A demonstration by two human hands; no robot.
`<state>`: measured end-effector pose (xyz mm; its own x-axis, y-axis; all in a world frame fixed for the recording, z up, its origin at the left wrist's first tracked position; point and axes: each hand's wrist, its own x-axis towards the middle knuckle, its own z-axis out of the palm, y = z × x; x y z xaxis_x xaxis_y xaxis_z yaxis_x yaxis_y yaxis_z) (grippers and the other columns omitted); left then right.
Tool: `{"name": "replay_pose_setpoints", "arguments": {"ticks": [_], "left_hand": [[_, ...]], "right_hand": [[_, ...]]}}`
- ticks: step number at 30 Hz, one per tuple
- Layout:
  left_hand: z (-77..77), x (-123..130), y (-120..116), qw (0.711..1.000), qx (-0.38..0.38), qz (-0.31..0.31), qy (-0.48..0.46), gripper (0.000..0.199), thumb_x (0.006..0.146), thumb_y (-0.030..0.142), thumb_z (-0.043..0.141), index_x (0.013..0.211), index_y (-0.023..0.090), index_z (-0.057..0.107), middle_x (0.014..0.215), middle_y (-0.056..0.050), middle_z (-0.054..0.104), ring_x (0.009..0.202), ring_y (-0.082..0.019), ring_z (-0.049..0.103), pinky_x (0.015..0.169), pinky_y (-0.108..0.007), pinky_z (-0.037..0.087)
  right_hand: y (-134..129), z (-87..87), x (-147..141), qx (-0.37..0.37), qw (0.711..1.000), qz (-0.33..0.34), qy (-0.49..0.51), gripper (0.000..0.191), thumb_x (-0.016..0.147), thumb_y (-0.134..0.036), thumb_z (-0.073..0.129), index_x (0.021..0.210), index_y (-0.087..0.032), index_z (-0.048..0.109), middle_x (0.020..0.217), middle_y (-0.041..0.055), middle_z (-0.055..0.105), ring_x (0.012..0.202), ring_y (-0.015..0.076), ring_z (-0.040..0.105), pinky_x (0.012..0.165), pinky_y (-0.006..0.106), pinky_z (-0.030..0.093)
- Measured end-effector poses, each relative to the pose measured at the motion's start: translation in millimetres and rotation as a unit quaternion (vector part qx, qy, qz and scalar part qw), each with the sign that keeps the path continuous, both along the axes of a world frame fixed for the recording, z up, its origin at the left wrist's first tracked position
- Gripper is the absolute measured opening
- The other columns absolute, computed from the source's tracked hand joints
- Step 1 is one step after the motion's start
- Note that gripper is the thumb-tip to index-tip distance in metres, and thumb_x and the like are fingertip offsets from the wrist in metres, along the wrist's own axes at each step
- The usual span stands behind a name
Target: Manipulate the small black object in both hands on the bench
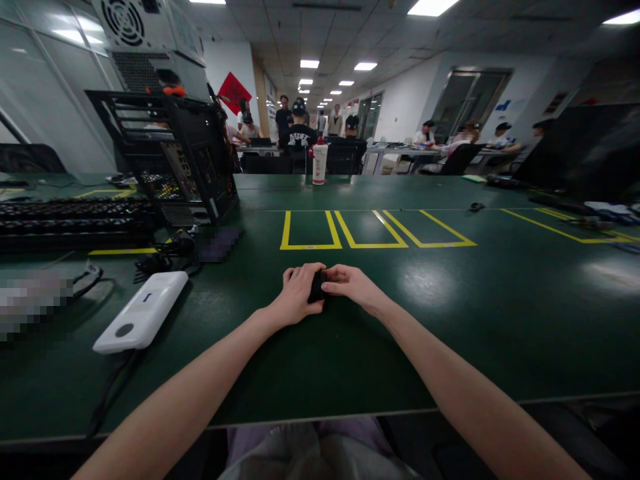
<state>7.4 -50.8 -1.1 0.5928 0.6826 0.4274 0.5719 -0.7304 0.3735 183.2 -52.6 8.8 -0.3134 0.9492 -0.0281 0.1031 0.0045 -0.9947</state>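
My left hand (296,293) and my right hand (350,285) meet over the green table (450,313), a little in front of me. Between them they hold a small black object (317,288); only a narrow strip of it shows between the fingers, so I cannot tell what it is. Both hands rest low, at or just above the table top. The fingers of each hand curl around the object from either side.
A white flat device (143,310) with a cable lies to the left. Behind it stand an open black computer case (170,153) and a keyboard (75,223). Yellow tape boxes (370,230) mark the table ahead, and a white bottle (319,161) stands further back. Several people sit and stand at far tables.
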Motion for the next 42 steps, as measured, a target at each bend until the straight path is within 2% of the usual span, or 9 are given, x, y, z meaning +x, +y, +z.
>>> {"name": "replay_pose_setpoints", "arguments": {"ticks": [6, 11, 15, 20, 26, 29, 35, 42], "left_hand": [[0.9, 0.0, -1.2, 1.0, 0.006, 0.002, 0.01, 0.059, 0.068, 0.023, 0.057, 0.119, 0.02, 0.028, 0.118, -0.009, 0.042, 0.106, -0.025, 0.042, 0.092, -0.042, 0.025], [1.2, 0.0, -2.0, 1.0, 0.007, 0.011, 0.012, 0.059, 0.069, 0.024, 0.057, 0.12, 0.02, 0.028, 0.119, -0.009, 0.042, 0.106, -0.025, 0.042, 0.092, -0.043, 0.025], [-0.2, -0.2, -1.3, 1.0, 0.013, 0.013, 0.016, 0.061, 0.068, 0.023, 0.059, 0.12, 0.022, 0.028, 0.12, -0.008, 0.042, 0.107, -0.025, 0.042, 0.092, -0.043, 0.025], [-1.8, 0.4, 0.1, 1.0, 0.015, 0.017, 0.014, 0.063, 0.065, 0.021, 0.06, 0.119, 0.022, 0.028, 0.119, -0.008, 0.043, 0.108, -0.025, 0.042, 0.092, -0.042, 0.024], [0.0, 0.0, -1.3, 1.0, 0.011, 0.01, 0.015, 0.062, 0.067, 0.021, 0.06, 0.119, 0.022, 0.027, 0.12, -0.008, 0.043, 0.111, -0.025, 0.041, 0.093, -0.043, 0.024], [1.0, -0.8, -2.3, 1.0, 0.011, 0.009, 0.014, 0.061, 0.067, 0.021, 0.06, 0.119, 0.022, 0.028, 0.12, -0.008, 0.043, 0.11, -0.025, 0.041, 0.094, -0.043, 0.024], [2.0, -0.9, -2.9, 1.0, 0.005, 0.008, 0.012, 0.061, 0.067, 0.022, 0.06, 0.119, 0.022, 0.028, 0.119, -0.008, 0.043, 0.11, -0.026, 0.041, 0.094, -0.044, 0.023], [9.8, -2.4, -7.1, 1.0, -0.013, -0.003, 0.019, 0.06, 0.069, 0.023, 0.059, 0.12, 0.023, 0.027, 0.121, -0.008, 0.042, 0.111, -0.026, 0.041, 0.093, -0.044, 0.023]], "right_hand": [[3.3, -5.1, 0.6, -0.009, 1.0, 0.002, 0.01, 0.032, 0.065, -0.025, 0.068, 0.094, -0.016, 0.058, 0.093, 0.0051, 0.062, 0.088, 0.0174, 0.059, 0.082, 0.039, 0.048], [-4.9, -5.7, -0.8, 0.05, 0.999, 0.0, -0.02, 0.029, 0.07, -0.028, 0.063, 0.098, -0.018, 0.058, 0.099, 0.0051, 0.061, 0.091, 0.0186, 0.058, 0.084, 0.041, 0.046], [-13.4, -4.7, -5.2, 0.082, 0.996, -0.006, -0.019, 0.028, 0.073, -0.028, 0.06, 0.1, -0.02, 0.057, 0.1, 0.0044, 0.06, 0.091, 0.0174, 0.058, 0.085, 0.038, 0.045], [-13.6, -7.3, -12.6, 0.057, 0.997, -0.043, 0.012, 0.018, 0.078, -0.033, 0.053, 0.089, -0.019, 0.055, 0.084, 0.0018, 0.059, 0.082, 0.0151, 0.058, 0.075, 0.034, 0.049], [-10.1, -11.0, -15.1, 0.063, 0.996, -0.066, 0.0, 0.017, 0.077, -0.029, 0.052, 0.089, -0.017, 0.052, 0.085, 0.0024, 0.057, 0.083, 0.0146, 0.055, 0.075, 0.032, 0.047], [-10.1, -9.8, -13.1, 0.075, 0.995, -0.052, -0.028, 0.017, 0.078, -0.031, 0.052, 0.087, -0.017, 0.053, 0.082, 0.0018, 0.057, 0.079, 0.0146, 0.055, 0.071, 0.032, 0.046], [-15.2, -2.2, -9.4, 0.056, 0.998, -0.006, 0.014, 0.018, 0.075, -0.025, 0.057, 0.09, -0.019, 0.05, 0.093, 0.002, 0.057, 0.09, 0.0149, 0.054, 0.073, 0.029, 0.044], [-16.4, 1.7, -14.4, 0.047, 0.998, -0.031, 0.011, 0.013, 0.074, -0.027, 0.056, 0.082, -0.02, 0.048, 0.083, 0.0, 0.055, 0.076, 0.013, 0.053, 0.058, 0.023, 0.043]]}}
